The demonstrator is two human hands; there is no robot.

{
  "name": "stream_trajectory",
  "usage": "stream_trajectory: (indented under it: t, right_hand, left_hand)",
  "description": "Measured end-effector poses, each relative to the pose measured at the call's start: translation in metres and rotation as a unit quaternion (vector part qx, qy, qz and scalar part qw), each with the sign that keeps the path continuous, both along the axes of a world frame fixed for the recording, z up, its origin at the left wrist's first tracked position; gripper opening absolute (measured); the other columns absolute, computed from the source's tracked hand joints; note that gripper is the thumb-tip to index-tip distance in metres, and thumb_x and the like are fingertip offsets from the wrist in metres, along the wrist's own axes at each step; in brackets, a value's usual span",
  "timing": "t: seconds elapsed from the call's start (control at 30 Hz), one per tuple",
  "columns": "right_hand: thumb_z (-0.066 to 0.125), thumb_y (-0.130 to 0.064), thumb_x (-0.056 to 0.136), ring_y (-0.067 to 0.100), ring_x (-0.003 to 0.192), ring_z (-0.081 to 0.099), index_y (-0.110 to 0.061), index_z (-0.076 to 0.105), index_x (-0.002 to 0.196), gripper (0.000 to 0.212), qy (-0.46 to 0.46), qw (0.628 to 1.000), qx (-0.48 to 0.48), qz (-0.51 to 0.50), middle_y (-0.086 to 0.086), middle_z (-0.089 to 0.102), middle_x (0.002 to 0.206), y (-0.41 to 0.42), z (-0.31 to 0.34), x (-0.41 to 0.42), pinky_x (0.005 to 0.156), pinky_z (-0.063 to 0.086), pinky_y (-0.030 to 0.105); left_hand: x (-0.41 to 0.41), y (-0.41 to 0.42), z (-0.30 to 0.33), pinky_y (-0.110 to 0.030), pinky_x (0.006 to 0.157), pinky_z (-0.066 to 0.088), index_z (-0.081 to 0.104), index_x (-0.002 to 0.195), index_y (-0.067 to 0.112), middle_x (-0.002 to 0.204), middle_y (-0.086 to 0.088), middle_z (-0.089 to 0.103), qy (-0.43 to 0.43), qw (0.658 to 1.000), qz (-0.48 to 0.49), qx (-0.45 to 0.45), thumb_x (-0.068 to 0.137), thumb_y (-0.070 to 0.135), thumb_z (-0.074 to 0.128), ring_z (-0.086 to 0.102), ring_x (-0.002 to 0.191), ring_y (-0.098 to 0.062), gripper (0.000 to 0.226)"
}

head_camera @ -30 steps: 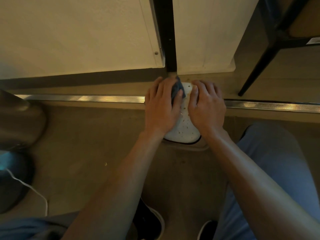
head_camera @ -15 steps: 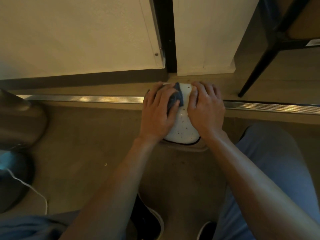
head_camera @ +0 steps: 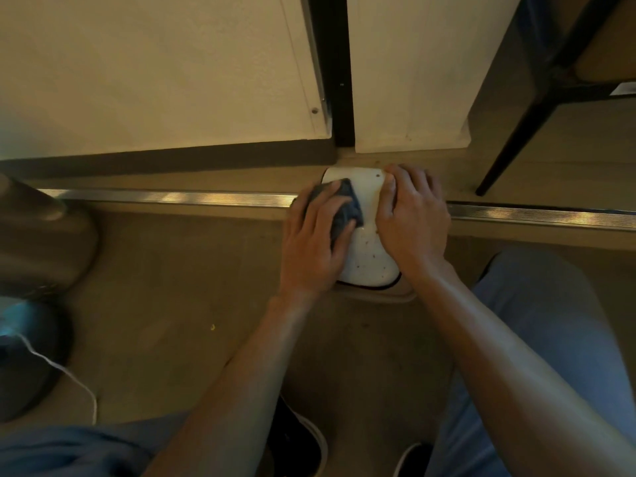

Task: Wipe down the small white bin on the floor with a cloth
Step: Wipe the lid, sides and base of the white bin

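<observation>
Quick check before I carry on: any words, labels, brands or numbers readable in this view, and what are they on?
None can be read.
White tag on the chair at the upper right edge: too small and blurred to read, and cut off by the frame.
White bin: dark specks only, no print visible.
Cloth: no label visible.

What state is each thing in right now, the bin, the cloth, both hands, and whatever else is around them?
white bin: on the floor, top speckled with dark specks, partly covered by both hands
cloth: dark, bunched, pressed on the bin's left side
left hand: holds the cloth against the bin
right hand: flat on the bin's right side, fingers fairly straight
metal floor strip: runs across the floor, passing behind the bin
chair leg: standing on the floor, apart from the bin
</observation>
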State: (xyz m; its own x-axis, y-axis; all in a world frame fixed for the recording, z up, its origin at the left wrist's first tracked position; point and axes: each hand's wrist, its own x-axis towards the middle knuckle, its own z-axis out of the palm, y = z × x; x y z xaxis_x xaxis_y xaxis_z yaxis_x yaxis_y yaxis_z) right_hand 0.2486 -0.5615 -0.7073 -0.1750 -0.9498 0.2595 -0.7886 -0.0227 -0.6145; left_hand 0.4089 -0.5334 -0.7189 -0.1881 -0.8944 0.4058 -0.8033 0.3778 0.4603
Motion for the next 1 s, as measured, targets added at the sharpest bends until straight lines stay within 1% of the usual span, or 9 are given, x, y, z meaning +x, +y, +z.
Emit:
stream_trajectory:
  t: [0.17,0.27,0.43,0.5,0.6,0.73,0.83,0.9,1.0]
  right_hand:
    - [0.034,-0.033,0.109,0.024,0.128,0.051,-0.017,0.061,0.132,0.039,0.005,1.000,0.000,-0.002,0.005,0.062,0.131,-0.001,0.001,0.000,0.100,0.048,0.043]
    - [0.032,-0.033,0.109,0.023,0.129,0.051,-0.017,0.061,0.131,0.040,0.009,1.000,0.002,-0.003,0.005,0.062,0.131,-0.001,0.000,0.000,0.100,0.049,0.043]
    - [0.033,-0.034,0.109,0.023,0.129,0.049,-0.017,0.060,0.132,0.039,0.004,1.000,-0.002,0.001,0.005,0.061,0.131,0.000,-0.001,-0.001,0.099,0.049,0.043]
    - [0.033,-0.035,0.109,0.023,0.130,0.049,-0.017,0.059,0.133,0.040,0.004,1.000,-0.002,0.000,0.005,0.061,0.132,-0.001,-0.002,-0.002,0.099,0.049,0.042]
    - [0.033,-0.035,0.109,0.023,0.129,0.050,-0.017,0.060,0.133,0.040,0.007,1.000,-0.006,-0.004,0.004,0.061,0.133,-0.002,-0.002,-0.001,0.100,0.047,0.040]
    - [0.031,-0.035,0.108,0.023,0.128,0.051,-0.016,0.061,0.132,0.042,0.007,1.000,-0.006,-0.002,0.004,0.061,0.132,-0.002,-0.002,-0.001,0.099,0.045,0.037]
    - [0.032,-0.035,0.109,0.022,0.128,0.050,-0.016,0.061,0.132,0.042,0.004,1.000,-0.003,0.005,0.005,0.060,0.133,-0.001,-0.003,-0.002,0.100,0.045,0.037]
    - [0.032,-0.035,0.109,0.023,0.130,0.048,-0.016,0.060,0.134,0.042,0.002,1.000,0.000,0.006,0.004,0.060,0.135,-0.001,-0.002,-0.002,0.102,0.045,0.038]
    - [0.032,-0.035,0.109,0.023,0.131,0.048,-0.017,0.060,0.134,0.041,0.003,1.000,-0.001,0.005,0.004,0.060,0.135,-0.002,-0.002,-0.002,0.101,0.044,0.037]
  left_hand:
    - [-0.008,-0.040,0.020,-0.037,0.106,0.045,0.049,0.141,0.019,0.140,0.000,0.054,0.109,0.985,0.089,0.100,0.105,0.039,0.049,0.045,0.131,-0.016,0.041]
    - [-0.024,-0.043,0.019,-0.045,0.106,0.046,0.052,0.137,0.019,0.138,0.000,0.056,0.076,0.991,0.091,0.054,0.104,0.039,0.050,0.044,0.134,-0.020,0.039]
    - [-0.003,0.018,-0.016,-0.049,0.120,0.032,0.044,0.140,0.020,0.156,-0.005,0.042,0.014,1.000,0.013,-0.014,0.102,0.034,0.057,0.026,0.151,-0.031,0.042]
    - [0.007,0.015,-0.016,-0.046,0.118,0.035,0.045,0.138,0.018,0.154,-0.009,0.044,0.059,0.998,0.014,0.006,0.101,0.029,0.058,0.032,0.148,-0.031,0.041]
    - [-0.002,-0.013,0.002,-0.042,0.109,0.045,0.045,0.139,0.019,0.145,-0.006,0.049,0.123,0.989,0.073,0.030,0.104,0.030,0.055,0.042,0.137,-0.018,0.037]
    - [-0.028,-0.013,0.000,-0.051,0.110,0.042,0.052,0.138,0.013,0.149,-0.005,0.050,0.048,0.994,0.097,-0.016,0.105,0.032,0.053,0.040,0.143,-0.028,0.038]
    - [-0.023,0.025,-0.023,-0.060,0.118,0.028,0.046,0.142,0.018,0.157,-0.007,0.044,-0.028,0.997,0.050,-0.048,0.106,0.036,0.051,0.029,0.151,-0.035,0.041]
    - [-0.008,0.039,-0.035,-0.062,0.118,0.026,0.041,0.143,0.020,0.158,-0.010,0.043,-0.068,0.996,0.014,-0.055,0.104,0.035,0.053,0.025,0.153,-0.037,0.044]
    - [0.002,0.023,-0.025,-0.055,0.119,0.031,0.042,0.142,0.019,0.157,-0.010,0.043,0.003,0.999,0.024,-0.021,0.104,0.036,0.052,0.023,0.153,-0.036,0.043]
